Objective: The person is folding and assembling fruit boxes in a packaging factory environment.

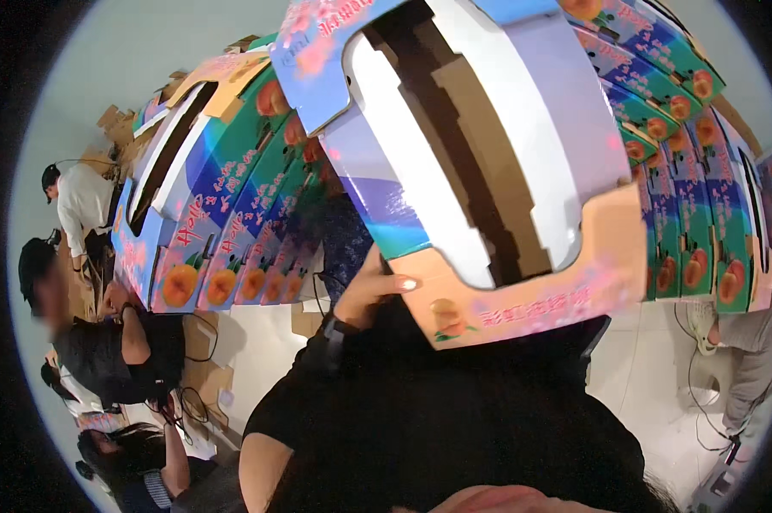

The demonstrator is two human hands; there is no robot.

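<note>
A colourful cardboard fruit box [531,303] fills the upper middle of the view, held up and tilted in front of my body. Peach pictures and pink lettering decorate its orange, blue and purple panels. Between two white flaps, a long gap shows the brown inside. My left hand [373,291] grips the box's lower left corner, thumb on the orange end panel and the other fingers mostly hidden behind it. A dark band circles my left wrist. My right hand does not show; the box covers much of the area on that side.
Rows of similar printed boxes stand close by on the left [232,214] and on the right [694,205]. Several people, one in a black shirt [112,359], work at the left. Cables [199,406] lie on the pale floor. Grey trousers [758,368] of another person show at right.
</note>
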